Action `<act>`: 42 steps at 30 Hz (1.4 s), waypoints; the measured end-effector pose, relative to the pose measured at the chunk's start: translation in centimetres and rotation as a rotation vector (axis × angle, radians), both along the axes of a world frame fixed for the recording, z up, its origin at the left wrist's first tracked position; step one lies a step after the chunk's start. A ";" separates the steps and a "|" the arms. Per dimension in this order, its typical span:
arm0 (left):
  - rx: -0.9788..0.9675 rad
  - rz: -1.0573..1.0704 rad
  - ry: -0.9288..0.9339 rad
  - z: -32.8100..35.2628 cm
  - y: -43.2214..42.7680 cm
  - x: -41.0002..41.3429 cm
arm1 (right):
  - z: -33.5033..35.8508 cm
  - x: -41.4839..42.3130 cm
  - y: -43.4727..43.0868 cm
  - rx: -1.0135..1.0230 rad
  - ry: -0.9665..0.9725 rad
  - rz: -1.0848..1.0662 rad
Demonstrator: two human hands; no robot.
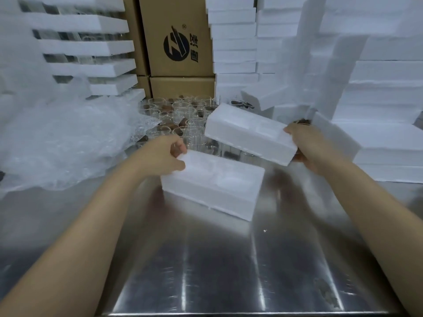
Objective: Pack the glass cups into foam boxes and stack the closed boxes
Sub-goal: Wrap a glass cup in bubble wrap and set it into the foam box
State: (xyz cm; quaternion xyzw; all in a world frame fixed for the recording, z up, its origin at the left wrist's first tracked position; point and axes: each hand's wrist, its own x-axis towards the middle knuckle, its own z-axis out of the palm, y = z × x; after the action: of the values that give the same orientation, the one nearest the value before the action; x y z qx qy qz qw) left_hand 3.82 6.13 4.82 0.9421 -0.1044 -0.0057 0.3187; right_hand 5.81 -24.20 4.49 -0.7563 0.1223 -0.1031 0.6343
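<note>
One blocky foam box (pixel 212 188) is gripped by the left hand (pixel 164 156) on the shiny steel counter (pixel 206 259); a second box (pixel 249 136) is held tilted in curled right hand (pixel 313 147) fingers.

Free across the near half of the steel table (pixel 217 271), between the forearms and out to the front edge. Blocked mid-table by the lower foam box (pixel 212 188), gripped at its left end by the left hand (pixel 164 156); just behind and above, by the tilted foam box (pixel 249 136) held in the right hand (pixel 306 145). Crowded behind both with glass cups (pixel 180 115). Closed off on the left by heaped bubble wrap (pixel 57 145), on the right by foam stacks (pixel 389 133), at the back by cardboard cartons (pixel 180 42).
</note>
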 end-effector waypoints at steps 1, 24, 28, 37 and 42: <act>-0.006 -0.018 0.042 0.2 0.2 -0.1 | 0.1 -0.1 0.0 -0.034 0.001 0.001; 0.254 0.165 0.292 1.5 1.5 -0.5 | -0.1 -2.6 3.2 -0.807 -0.297 0.652; 0.142 0.151 0.270 1.3 1.1 -0.7 | -0.4 -2.5 3.3 -0.878 -0.139 0.725; -0.041 0.283 -0.006 0.0 0.0 0.0 | -1.8 -1.4 3.9 -0.834 -0.244 0.384; 0.089 0.235 0.225 1.0 0.8 -0.4 | -3.1 0.2 1.2 -0.880 -0.375 0.159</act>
State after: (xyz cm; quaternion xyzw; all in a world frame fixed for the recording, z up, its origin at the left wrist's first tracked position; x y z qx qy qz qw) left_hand 3.46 6.90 5.87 0.9544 0.0433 -0.0787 0.2847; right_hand 6.01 -23.03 1.37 -0.9282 -0.1075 -0.2307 0.2713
